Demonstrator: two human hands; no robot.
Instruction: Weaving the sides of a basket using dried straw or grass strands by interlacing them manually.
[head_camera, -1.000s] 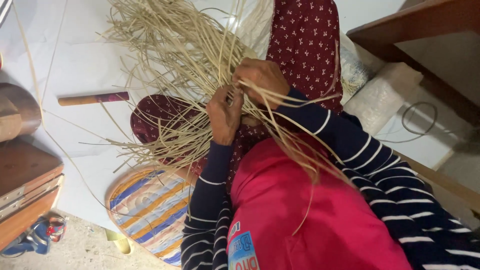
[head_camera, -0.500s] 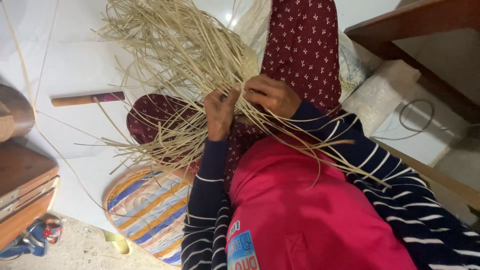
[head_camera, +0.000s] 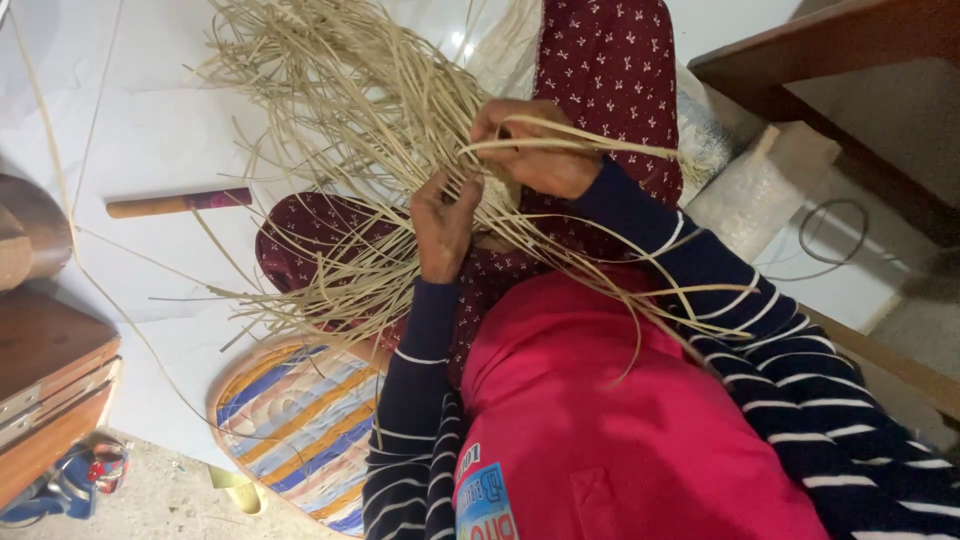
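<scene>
My left hand (head_camera: 443, 222) closed on strips (head_camera: 350, 130) at gathered end of bundle, fingers curled, grip clamped. My right hand (head_camera: 535, 150) just beside it, further from my body, pinching a few strips that loop over its knuckles. Bundle fans out from both hands, away over white floor (head_camera: 150, 130), loose ends also trailing back across my lap and right sleeve. Stick (head_camera: 180, 203) lies on floor left of strips, apart. Striped mat (head_camera: 290, 420) below bundle, near left elbow.
</scene>
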